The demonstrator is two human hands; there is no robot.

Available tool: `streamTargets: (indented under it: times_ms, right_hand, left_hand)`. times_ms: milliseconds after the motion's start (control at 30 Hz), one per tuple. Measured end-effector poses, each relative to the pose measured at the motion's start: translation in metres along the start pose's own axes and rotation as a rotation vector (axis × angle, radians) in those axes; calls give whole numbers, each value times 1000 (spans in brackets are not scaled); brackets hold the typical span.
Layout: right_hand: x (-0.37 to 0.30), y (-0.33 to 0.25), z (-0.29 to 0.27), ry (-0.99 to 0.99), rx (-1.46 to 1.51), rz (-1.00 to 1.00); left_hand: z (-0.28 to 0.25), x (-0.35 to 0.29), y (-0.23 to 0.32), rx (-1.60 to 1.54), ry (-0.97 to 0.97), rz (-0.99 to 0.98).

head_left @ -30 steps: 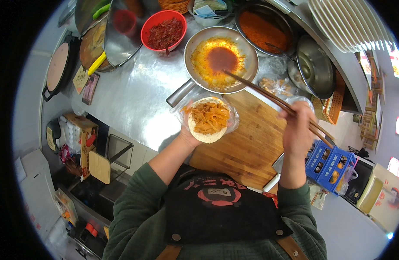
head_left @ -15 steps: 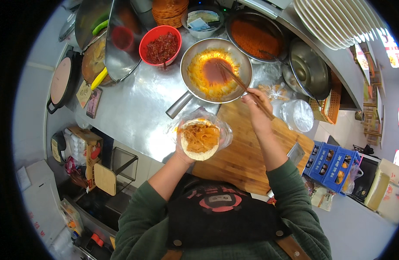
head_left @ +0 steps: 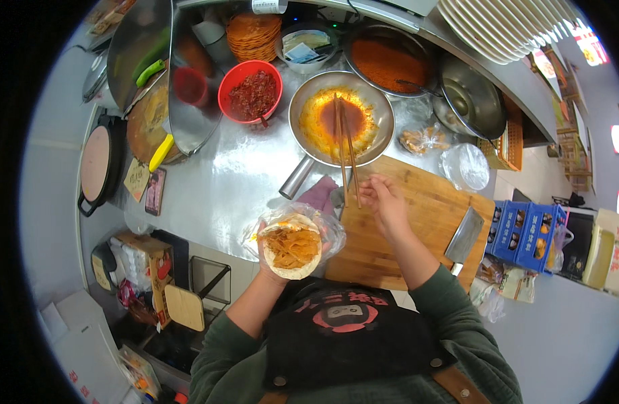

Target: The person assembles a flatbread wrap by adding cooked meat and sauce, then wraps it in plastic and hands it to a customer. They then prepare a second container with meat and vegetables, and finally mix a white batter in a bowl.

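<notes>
My left hand [head_left: 274, 273] is wrapped round a filled flatbread [head_left: 293, 246], a pale round topped with orange-brown strips, in a clear plastic bag [head_left: 333, 232]. In front of it stands a steel frying pan [head_left: 383, 128] with reddish oil inside. A pair of wooden chopsticks [head_left: 347, 155] leans over the pan's near rim, tips in the oil and upper ends toward me. Right beside those ends is my right hand [head_left: 385, 202], its fingers loosely bent and apart, with nothing seen in them. Beneath it lies a wooden cutting board [head_left: 390, 249].
A cleaver [head_left: 465, 234] lies at the board's right edge. A purple cloth [head_left: 319, 194] sits beside the pan handle. Behind are a red bowl of chili [head_left: 277, 91] and a pot of red sauce [head_left: 363, 74]. A yellow-handled knife [head_left: 161, 153] rests at left.
My right hand has let go of the chopsticks and drawn back toward me; they now rest in the pan. The view has shifted, uncovering the cleaver and the purple cloth.
</notes>
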State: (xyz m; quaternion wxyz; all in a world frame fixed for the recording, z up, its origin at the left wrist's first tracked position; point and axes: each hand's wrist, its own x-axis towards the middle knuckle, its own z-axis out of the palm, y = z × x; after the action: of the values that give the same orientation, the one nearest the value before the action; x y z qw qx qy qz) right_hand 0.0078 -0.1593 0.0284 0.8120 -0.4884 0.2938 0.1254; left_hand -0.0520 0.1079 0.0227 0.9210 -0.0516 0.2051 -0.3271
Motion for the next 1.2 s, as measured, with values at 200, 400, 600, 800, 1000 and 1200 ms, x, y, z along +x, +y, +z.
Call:
streamTargets:
  times_ms: [200, 400, 600, 800, 1000, 1200]
  right_hand:
    - [31, 20, 73, -169, 355, 268]
    - [40, 31, 119, -155, 488, 237]
    - [23, 29, 137, 9, 376, 130]
    - [-31, 20, 128, -28, 265, 106]
    - [-92, -14, 137, -7, 15, 49]
    - [-148, -52, 151, 6, -155, -16]
  left_hand:
    - [13, -18, 62, 101, -54, -84]
    - [26, -22, 110, 110, -31, -128]
    - [34, -11, 135, 123, -73, -146]
    - [36, 6, 138, 182, -189, -129]
    - [43, 27, 135, 191, -226, -123]
    - [57, 39, 120, 172, -190, -116]
